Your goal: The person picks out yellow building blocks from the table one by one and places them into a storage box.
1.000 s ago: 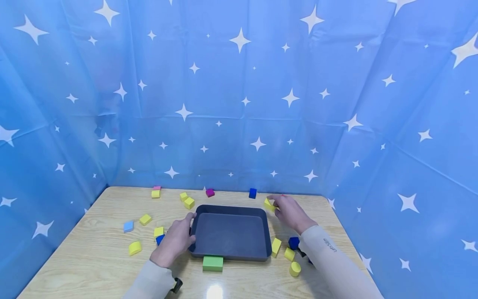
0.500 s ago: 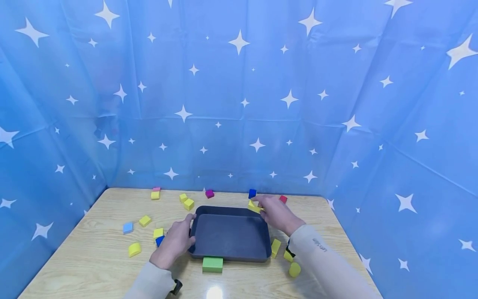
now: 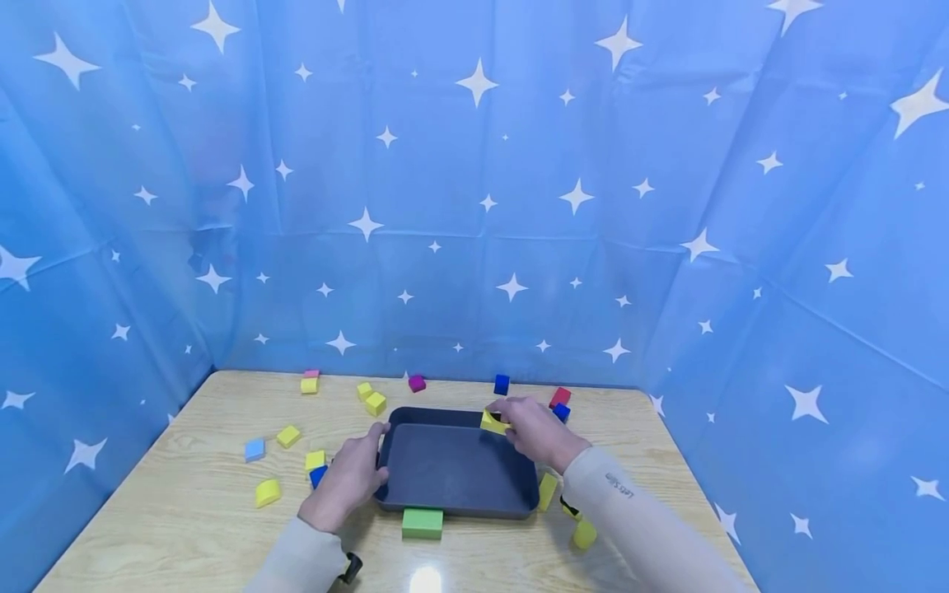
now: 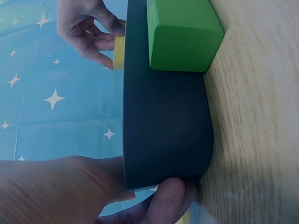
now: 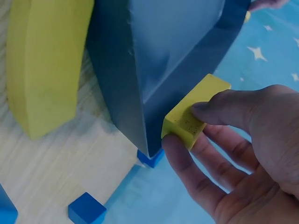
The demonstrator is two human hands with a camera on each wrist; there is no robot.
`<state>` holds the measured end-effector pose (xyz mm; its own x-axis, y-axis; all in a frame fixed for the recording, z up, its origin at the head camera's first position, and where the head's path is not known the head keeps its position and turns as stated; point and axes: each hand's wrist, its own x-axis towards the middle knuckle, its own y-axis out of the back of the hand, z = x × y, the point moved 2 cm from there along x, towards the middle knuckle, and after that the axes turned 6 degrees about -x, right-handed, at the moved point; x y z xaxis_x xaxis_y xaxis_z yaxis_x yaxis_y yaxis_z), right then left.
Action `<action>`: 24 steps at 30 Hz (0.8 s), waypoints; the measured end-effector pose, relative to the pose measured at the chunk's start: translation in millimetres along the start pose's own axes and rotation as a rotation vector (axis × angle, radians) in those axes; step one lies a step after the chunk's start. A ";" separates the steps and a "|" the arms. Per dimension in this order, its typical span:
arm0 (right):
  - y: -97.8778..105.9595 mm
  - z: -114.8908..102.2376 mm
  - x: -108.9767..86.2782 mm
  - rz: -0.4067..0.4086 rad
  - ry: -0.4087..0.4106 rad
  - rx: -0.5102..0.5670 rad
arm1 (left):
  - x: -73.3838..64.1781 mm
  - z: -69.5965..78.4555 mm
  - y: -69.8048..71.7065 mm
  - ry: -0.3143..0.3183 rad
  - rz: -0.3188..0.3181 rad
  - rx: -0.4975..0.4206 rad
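Note:
A dark grey rectangular tray [image 3: 455,473] lies on the wooden table. My left hand [image 3: 347,478] grips its left end, thumb and fingers on either side of the wall. My right hand [image 3: 537,430] pinches a yellow block [image 3: 493,422] between thumb and fingers, above the tray's far right part. In the right wrist view, the held yellow block [image 5: 194,112] appears near the tray wall, with small dark specks on its side; whether it touches the wall I cannot tell. A green block [image 3: 423,524] lies against the tray's near side.
Left of the tray lie several yellow blocks [image 3: 268,492] and a light blue block [image 3: 255,449]. Along the back are a magenta block [image 3: 417,383], a blue block [image 3: 502,384] and a red block [image 3: 560,397]. A yellow block [image 3: 547,492] stands beside the tray's right end.
My right hand has carried the yellow block leftward from the table right of the tray to above the tray. A red and a blue block behind that hand have come into view.

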<state>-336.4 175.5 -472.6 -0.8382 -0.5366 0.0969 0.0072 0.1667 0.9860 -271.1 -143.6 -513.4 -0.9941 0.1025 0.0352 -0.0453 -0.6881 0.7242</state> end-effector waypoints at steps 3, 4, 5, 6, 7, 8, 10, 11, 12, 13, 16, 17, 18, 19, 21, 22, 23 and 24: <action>-3.6 0.5 0.4 -0.006 0.003 0.011 | 0.8 0.1 -0.2 0.008 -0.004 -0.003; -4.7 0.6 0.7 -0.010 0.004 0.015 | 1.0 0.0 -0.3 0.008 -0.004 -0.003; -5.7 0.6 1.1 -0.016 0.005 0.017 | 1.3 -0.1 -0.3 0.009 -0.004 -0.003; -6.6 0.6 1.3 -0.021 0.006 0.022 | 1.5 -0.2 -0.3 0.007 -0.003 -0.002; -7.6 0.4 1.3 -0.027 0.007 0.022 | 1.6 -0.7 -0.4 0.008 -0.003 -0.002; -8.7 0.4 1.4 -0.034 0.007 0.022 | 1.7 -1.2 -0.7 0.008 -0.002 -0.002; -10.7 0.3 1.1 -0.045 0.009 0.017 | 1.4 -1.2 -0.8 0.001 0.000 -0.001; -11.8 0.3 0.9 -0.049 0.011 0.009 | 1.3 -1.0 -0.8 -0.003 0.000 0.000; -12.8 0.4 0.5 -0.051 0.013 0.004 | 1.3 -1.0 -0.8 -0.003 0.001 0.001; -13.8 0.6 0.3 -0.053 0.013 0.000 | 1.2 -1.0 -1.0 -0.001 0.000 -0.001; -16.6 1.2 -0.7 -0.056 0.012 -0.006 | 1.2 -1.4 -1.4 0.007 -0.006 -0.003; -17.5 1.3 -1.0 -0.058 0.011 -0.006 | 1.2 -1.9 -1.6 0.011 -0.008 -0.003; -18.1 1.4 -1.1 -0.059 0.008 -0.003 | 1.2 -2.3 -1.6 0.013 -0.008 -0.003; -18.4 1.4 -1.1 -0.060 0.006 -0.002 | 1.2 -2.7 -1.8 0.013 -0.009 -0.003; -18.7 1.3 -0.8 -0.059 0.006 -0.003 | 1.2 -3.0 -1.8 0.012 -0.008 -0.005; -18.9 1.3 -0.6 -0.058 0.006 -0.004 | 1.3 -3.0 -1.7 0.012 -0.007 -0.006; -19.0 1.4 -0.2 -0.056 0.006 -0.004 | 1.3 -2.9 -1.5 0.012 -0.007 -0.005; -19.3 1.5 0.1 -0.056 0.007 -0.005 | 1.3 -2.5 -1.3 0.013 -0.008 -0.007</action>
<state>-337.5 173.5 -491.8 -0.8338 -0.5504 0.0425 -0.0369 0.1324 0.9905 -272.5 -144.4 -516.0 -0.9950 0.0982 0.0203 -0.0537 -0.6926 0.7193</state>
